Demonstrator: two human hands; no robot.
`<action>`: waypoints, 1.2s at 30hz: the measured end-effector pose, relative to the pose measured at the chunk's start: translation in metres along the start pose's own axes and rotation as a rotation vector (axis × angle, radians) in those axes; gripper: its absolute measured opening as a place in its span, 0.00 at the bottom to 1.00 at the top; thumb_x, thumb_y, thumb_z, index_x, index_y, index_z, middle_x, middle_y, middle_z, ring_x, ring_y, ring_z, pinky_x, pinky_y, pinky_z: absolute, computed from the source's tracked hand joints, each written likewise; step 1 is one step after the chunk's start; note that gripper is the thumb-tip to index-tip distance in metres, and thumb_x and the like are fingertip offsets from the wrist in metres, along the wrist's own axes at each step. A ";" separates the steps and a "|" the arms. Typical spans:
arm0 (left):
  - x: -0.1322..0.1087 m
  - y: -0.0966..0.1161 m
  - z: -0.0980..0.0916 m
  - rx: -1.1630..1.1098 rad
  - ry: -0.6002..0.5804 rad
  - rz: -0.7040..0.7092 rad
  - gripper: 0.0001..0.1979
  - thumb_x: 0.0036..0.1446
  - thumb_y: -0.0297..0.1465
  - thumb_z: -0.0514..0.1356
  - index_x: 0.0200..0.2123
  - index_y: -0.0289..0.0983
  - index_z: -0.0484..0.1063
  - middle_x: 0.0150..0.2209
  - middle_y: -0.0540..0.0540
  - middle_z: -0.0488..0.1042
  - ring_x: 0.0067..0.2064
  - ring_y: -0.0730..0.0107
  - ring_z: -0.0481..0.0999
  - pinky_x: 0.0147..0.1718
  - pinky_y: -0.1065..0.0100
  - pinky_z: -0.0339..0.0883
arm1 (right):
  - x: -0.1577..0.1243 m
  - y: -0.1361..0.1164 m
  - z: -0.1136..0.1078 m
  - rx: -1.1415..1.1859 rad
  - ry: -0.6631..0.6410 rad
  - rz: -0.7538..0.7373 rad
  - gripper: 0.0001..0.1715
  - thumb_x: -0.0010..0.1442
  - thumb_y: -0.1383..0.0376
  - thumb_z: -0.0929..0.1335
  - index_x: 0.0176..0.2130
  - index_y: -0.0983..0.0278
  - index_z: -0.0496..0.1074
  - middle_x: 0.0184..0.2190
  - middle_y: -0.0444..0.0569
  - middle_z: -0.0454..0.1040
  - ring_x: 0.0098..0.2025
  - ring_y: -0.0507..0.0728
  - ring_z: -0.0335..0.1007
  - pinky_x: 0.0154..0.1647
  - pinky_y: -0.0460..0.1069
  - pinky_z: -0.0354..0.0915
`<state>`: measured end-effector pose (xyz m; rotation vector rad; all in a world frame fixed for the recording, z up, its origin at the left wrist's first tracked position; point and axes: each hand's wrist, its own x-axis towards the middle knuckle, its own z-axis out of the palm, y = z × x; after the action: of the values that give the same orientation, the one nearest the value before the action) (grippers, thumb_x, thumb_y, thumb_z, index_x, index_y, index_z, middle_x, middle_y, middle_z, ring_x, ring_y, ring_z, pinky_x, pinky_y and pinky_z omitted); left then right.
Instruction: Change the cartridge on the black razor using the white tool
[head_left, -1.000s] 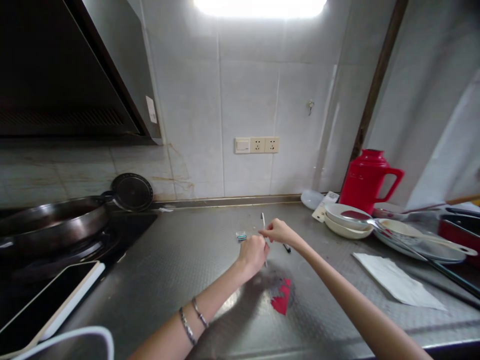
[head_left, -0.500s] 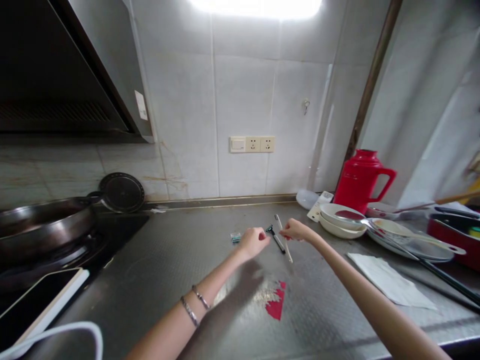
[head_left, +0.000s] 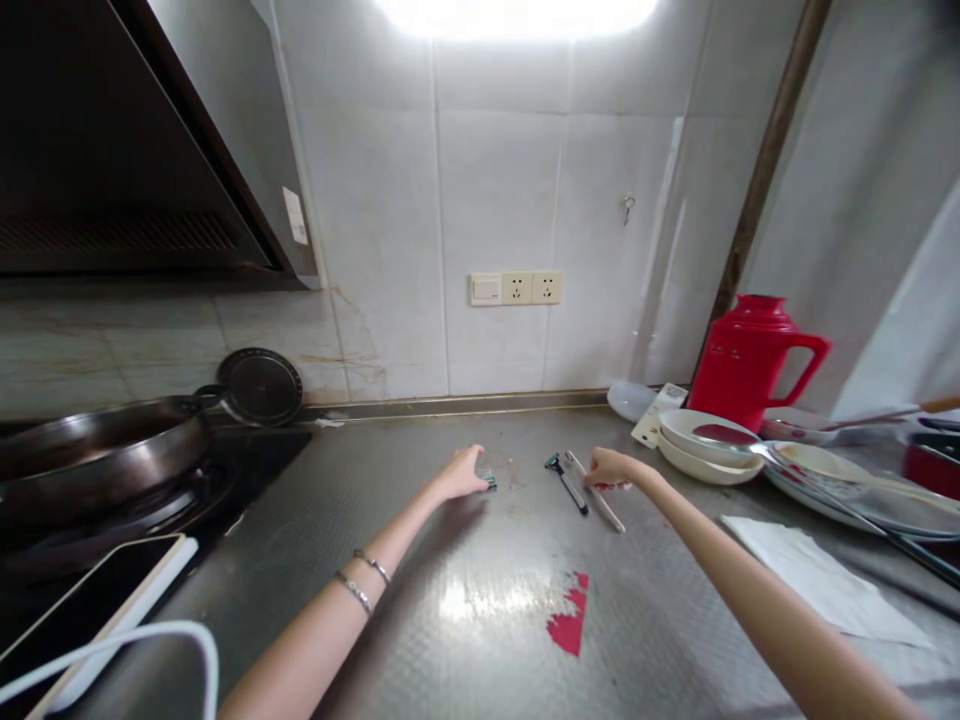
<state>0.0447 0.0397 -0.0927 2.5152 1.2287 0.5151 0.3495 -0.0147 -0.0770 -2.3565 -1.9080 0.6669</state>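
My left hand (head_left: 460, 473) reaches over the steel counter, thumb and fingers spread in a curve around a small clear-and-teal piece (head_left: 489, 481). That piece is partly hidden by the fingers, and its kind is hard to make out. My right hand (head_left: 609, 468) is closed on a slim white stick (head_left: 611, 513), which slants on or just above the counter. Between the two hands lies a razor (head_left: 571, 488) with a teal-and-black head and a pale handle, close to the stick and untouched.
Nearer to me is a torn red patch (head_left: 570, 620) on the counter (head_left: 450, 660). At right are a white cloth (head_left: 817, 580), stacked bowls (head_left: 709, 455) and a red thermos jug (head_left: 750, 360). At left are a pan (head_left: 112, 450) on the stove and a phone (head_left: 97, 610) with a white cable.
My left hand has moved left, away from the razor, and its fingers have opened at the clear-and-teal piece. The white stick in my right hand has turned to a stronger slant. The view shifted slightly.
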 end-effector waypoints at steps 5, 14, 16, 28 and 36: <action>-0.003 -0.007 0.007 -0.035 0.001 0.000 0.31 0.40 0.29 0.62 0.51 0.32 0.63 0.50 0.37 0.69 0.51 0.57 0.69 0.50 0.65 0.61 | 0.002 -0.004 0.002 -0.061 0.066 -0.032 0.10 0.45 0.66 0.67 0.17 0.69 0.70 0.16 0.49 0.69 0.18 0.52 0.65 0.19 0.45 0.61; -0.005 -0.018 0.019 -0.081 0.026 -0.014 0.29 0.40 0.25 0.61 0.50 0.33 0.64 0.44 0.40 0.73 0.44 0.61 0.72 0.43 0.67 0.64 | -0.001 -0.004 0.002 -0.091 0.082 -0.061 0.13 0.48 0.63 0.68 0.18 0.69 0.71 0.16 0.51 0.71 0.19 0.52 0.67 0.20 0.44 0.60; -0.006 -0.019 0.020 -0.088 0.035 -0.011 0.30 0.39 0.25 0.62 0.50 0.33 0.64 0.44 0.41 0.73 0.44 0.62 0.72 0.42 0.67 0.64 | -0.004 -0.003 0.002 -0.088 0.087 -0.067 0.14 0.48 0.62 0.69 0.18 0.69 0.71 0.16 0.51 0.71 0.18 0.51 0.66 0.20 0.44 0.60; -0.012 -0.009 0.018 -0.120 0.092 -0.007 0.30 0.40 0.26 0.62 0.50 0.33 0.62 0.47 0.39 0.69 0.49 0.59 0.69 0.48 0.63 0.61 | -0.019 -0.014 -0.014 -0.051 0.292 -0.209 0.24 0.55 0.49 0.64 0.29 0.67 0.75 0.22 0.50 0.74 0.22 0.53 0.69 0.24 0.44 0.61; -0.012 0.025 0.013 -0.162 0.063 0.166 0.40 0.41 0.31 0.63 0.58 0.30 0.53 0.49 0.36 0.66 0.51 0.57 0.66 0.51 0.61 0.58 | -0.038 -0.066 -0.004 0.026 0.183 -0.709 0.49 0.39 0.51 0.74 0.56 0.67 0.61 0.50 0.56 0.67 0.44 0.60 0.67 0.45 0.51 0.63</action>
<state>0.0612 0.0138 -0.0966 2.4906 0.9609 0.7084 0.2838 -0.0339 -0.0426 -1.4728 -2.3829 0.3840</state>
